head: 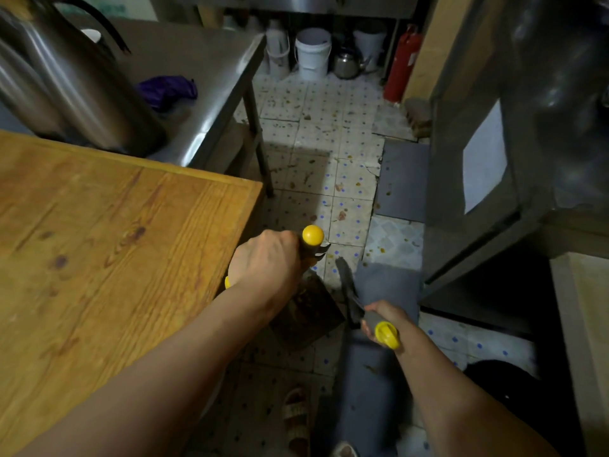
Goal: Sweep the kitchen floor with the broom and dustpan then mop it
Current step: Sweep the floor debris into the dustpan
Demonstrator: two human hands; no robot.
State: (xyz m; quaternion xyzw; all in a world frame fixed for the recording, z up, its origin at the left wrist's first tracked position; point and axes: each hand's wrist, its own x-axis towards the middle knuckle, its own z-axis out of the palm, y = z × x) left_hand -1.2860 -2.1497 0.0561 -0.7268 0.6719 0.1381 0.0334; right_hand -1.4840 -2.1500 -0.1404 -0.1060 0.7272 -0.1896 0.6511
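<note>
Sweep step, mop not in view. Left hand (263, 262), centre of frame, grip clenched round the dustpan handle (312, 235) just under its yellow knob; the dustpan (304, 313) hangs below it, lower centre, pan dark with what looks like collected dirt. Can't tell if the pan touches the floor. Right hand (384, 319), lower centre-right, grip wrapped on the grey broom handle (385, 333) with yellow end; dark broom bristles (346, 285) point up-frame, just beside the pan's right edge. Tiled floor (329, 133) in the upper centre is scattered with brown debris, so sweeping looks far from done. Wooden surface (115, 225) fills the left. Next move likely: set the pan lip flat on the tiles, then drag the bristles through the scraps toward it, working down the narrow aisle.
</note>
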